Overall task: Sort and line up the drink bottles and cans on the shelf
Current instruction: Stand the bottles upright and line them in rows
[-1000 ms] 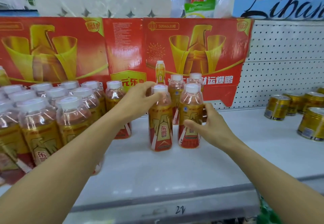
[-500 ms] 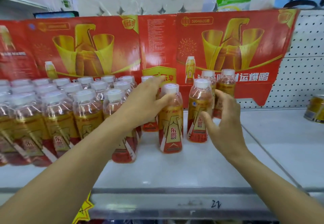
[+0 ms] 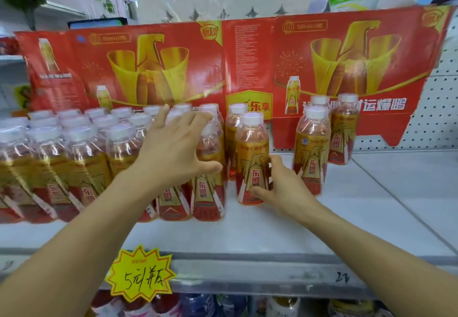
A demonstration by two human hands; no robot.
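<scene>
The left hand (image 3: pixel 173 153), which half a second ago was curled round the neck of the foremost clear plastic bottle of amber drink with a white cap and red-and-gold label (image 3: pixel 252 158), has let go of it and now lies spread, its grip wide and holding nothing, across the shoulders of the packed block of matching bottles (image 3: pixel 81 158), thumb against the nearest front bottle of that block (image 3: pixel 209 180). The right hand (image 3: pixel 282 187) has left the bottle it held a moment ago and now cups the lower label of the foremost bottle, its grip narrow, thumb in front and fingers (image 3: pixel 275 161) behind. Over the same interval the view has swung left, so that the gold cans have passed out of frame. Judged from this, the loose bottle has been brought almost to the block, and a small gap remains to close. That bottle stands upright on the white metal shelf (image 3: pixel 371 205), inside the right grip and just beyond the left thumb. One bottle (image 3: pixel 235 130) stands directly behind it. Away from the right grip on its outer side stand three more: a front one (image 3: pixel 311 153), one just beside it (image 3: pixel 343 130), and a third behind, showing only its cap (image 3: pixel 319 99). The block shows roughly twenty caps; blur prevents an exact count. One yellow starburst price tag (image 3: pixel 140 273) hangs below the left forearm. No cans are visible.
</scene>
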